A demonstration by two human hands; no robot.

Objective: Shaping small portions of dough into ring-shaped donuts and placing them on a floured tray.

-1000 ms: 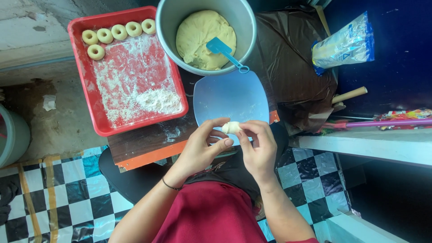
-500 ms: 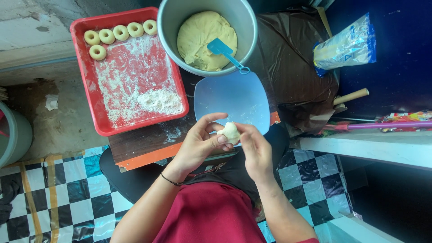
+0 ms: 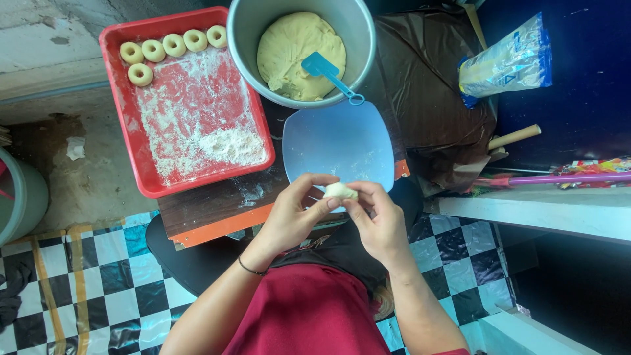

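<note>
2 hands (image 3: 338, 213) pinch dough piece (image 3: 340, 190) over blue plate (image 3: 338, 141).

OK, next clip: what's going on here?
A person holds a small lump of dough between the fingertips of the left hand and right hand, above the near edge of a light blue plate. Beyond it, a grey bucket holds a big mass of dough with a blue scraper. Five dough rings sit in a floured red tray.
</note>
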